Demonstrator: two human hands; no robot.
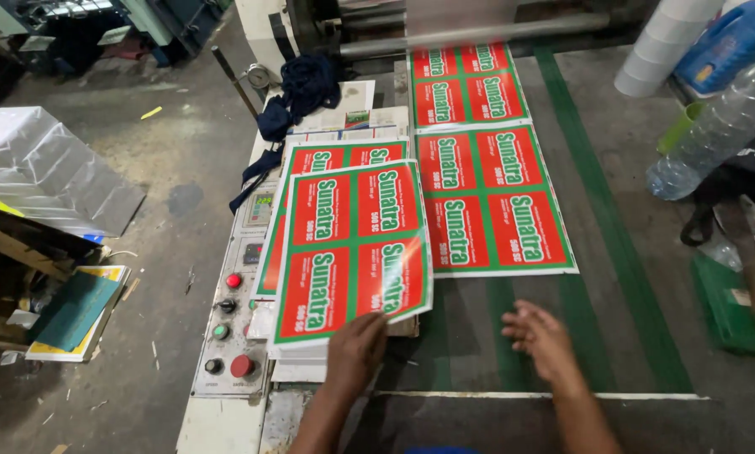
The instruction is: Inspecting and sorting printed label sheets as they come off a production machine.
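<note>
Printed sheets, red panels with green borders, lie in a stack on the left part of the table, and your left hand holds the near edge of the top sheet; the fingers are pressed together on this edge. Far to the left, on the floor, you have a crumpled silver plastic sheet and a yellow and teal flat piece near some wooden scraps. Just beside the stack on its left stands the control panel, with red, green and black buttons; the stack hangs a little over it. Behind the stack a dark blue cloth lies over the machine edge. To the right of the stack, a long printed strip of the same red and green panels comes out from under a roller and runs along the table toward you. Your right hand hovers above the green belt lines, near the end of this strip but not touching it; its fingers are slightly apart and hold nothing. On the far right, a clear plastic bottle lies tilted, next to a white roll and a blue container.
</note>
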